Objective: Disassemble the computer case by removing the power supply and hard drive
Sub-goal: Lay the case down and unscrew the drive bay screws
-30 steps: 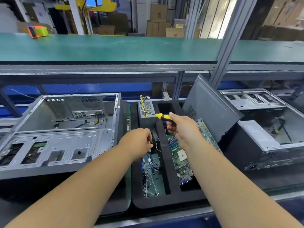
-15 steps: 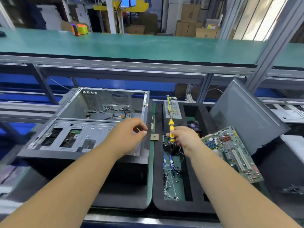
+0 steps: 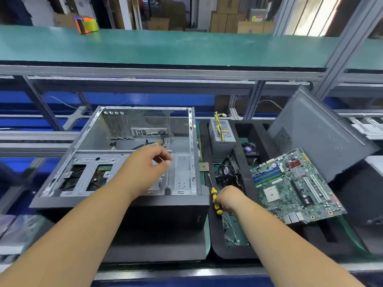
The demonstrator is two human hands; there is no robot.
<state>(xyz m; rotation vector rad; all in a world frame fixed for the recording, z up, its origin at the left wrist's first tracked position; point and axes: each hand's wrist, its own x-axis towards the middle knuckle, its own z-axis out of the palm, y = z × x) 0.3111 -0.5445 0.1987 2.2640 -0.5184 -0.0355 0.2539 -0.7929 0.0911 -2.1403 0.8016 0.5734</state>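
Hovering over the open computer case (image 3: 132,154), the left hand (image 3: 145,168) has its fingers loosely curled, thumb and forefinger close together near the drive bracket; can't tell if anything small is pinched between them. Case lies on its side on the surface (image 3: 165,264), open side up, mostly gutted: bare metal floor, rear port plate, a few loose cables at the back. Right hand (image 3: 230,200) grips a yellow-handled screwdriver (image 3: 214,198), shaft angled up and away, tip near a small square chip (image 3: 204,167) that sits between the case and the black foam tray (image 3: 228,251). Tray is just right of the case. Power supply (image 3: 221,135) stands in the tray's far compartment, yellow wires (image 3: 219,125) draped over its top. A fan (image 3: 249,150) sits in the next slot to the right, a tangle of black cables (image 3: 228,172) just ahead of the right hand, loose screws and bits in the near compartment under the wrist. Motherboard (image 3: 290,187) lies tilted across the tray's right side, resting against the grey side panel (image 3: 323,135), which leans upright behind it. Can't pick out the hard drive anywhere. Green-topped shelf (image 3: 186,48) runs across above, an orange and green tape dispenser (image 3: 86,24) on its far left.
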